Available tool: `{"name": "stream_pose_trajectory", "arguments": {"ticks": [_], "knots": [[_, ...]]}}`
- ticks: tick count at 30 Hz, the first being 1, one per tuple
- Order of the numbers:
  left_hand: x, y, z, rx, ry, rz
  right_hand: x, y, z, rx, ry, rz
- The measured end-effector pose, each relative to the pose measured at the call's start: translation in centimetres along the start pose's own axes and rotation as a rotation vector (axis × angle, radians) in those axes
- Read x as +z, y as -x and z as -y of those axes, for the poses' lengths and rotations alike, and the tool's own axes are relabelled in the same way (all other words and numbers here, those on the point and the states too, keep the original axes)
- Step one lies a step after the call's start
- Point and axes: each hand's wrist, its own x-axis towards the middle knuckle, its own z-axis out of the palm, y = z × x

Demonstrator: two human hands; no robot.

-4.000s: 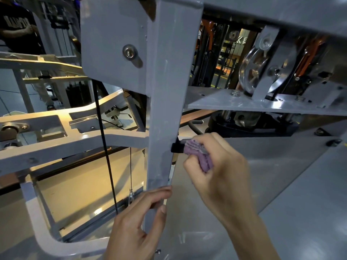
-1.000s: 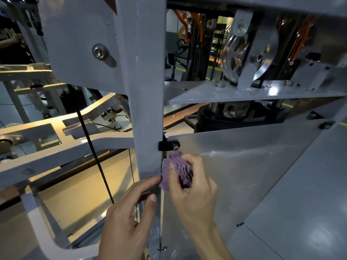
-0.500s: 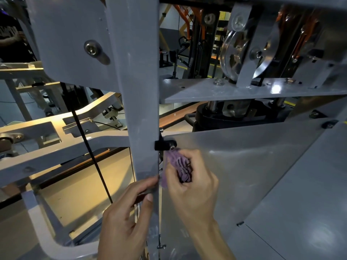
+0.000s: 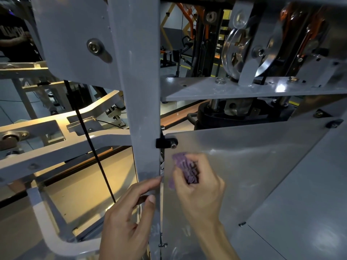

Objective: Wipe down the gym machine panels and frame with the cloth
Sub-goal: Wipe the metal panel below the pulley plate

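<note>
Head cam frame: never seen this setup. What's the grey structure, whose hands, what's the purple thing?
The one view comes from a camera worn on a person's head, looking forward and down at their own bare hands. The grey structure is a gym machine: an upright frame post, a shiny side panel beside it, and a pulley above. The right hand grips a bunched purple cloth against the panel, just below a black clip. The left hand rests on the post, holding nothing.

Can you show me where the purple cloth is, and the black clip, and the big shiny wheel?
purple cloth (image 4: 185, 168): head view, on the bunched middle held by the right hand.
black clip (image 4: 161, 143): head view, on its black body beside the post.
shiny wheel (image 4: 237, 53): head view, on its spoked face.
</note>
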Motion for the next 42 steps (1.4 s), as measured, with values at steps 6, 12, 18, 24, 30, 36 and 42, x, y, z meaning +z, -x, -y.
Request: {"name": "stream_pose_trajectory", "arguments": {"ticks": [6,12,18,24,30,36,42], "knots": [[-0.1,0.2,-0.1,-0.004,-0.013,0.004,0.6,-0.5,0.7,-0.157,0.03,0.035],[0.1,0.2,0.0,-0.011,-0.023,0.001,0.2,-1.3,0.2,-0.107,0.0,-0.068],[0.4,-0.1,-0.1,0.024,-0.007,-0.002,-0.2,-1.1,-0.8,-0.156,0.082,-0.076],[0.9,-0.2,0.0,0.038,0.025,-0.012,0.6,-0.2,0.4,-0.17,0.063,0.016],[0.6,-0.8,-0.8,-0.045,0.101,-0.016,-2.6,-0.5,0.3,0.26,-0.29,0.048],[1.0,-1.9,-2.5,-0.184,0.286,0.175,-3.6,0.5,2.0,0.471,-0.68,0.133],[1.2,-2.4,-3.3,-0.215,0.362,0.301,-3.8,1.5,2.1,0.53,-0.745,0.154]]}}
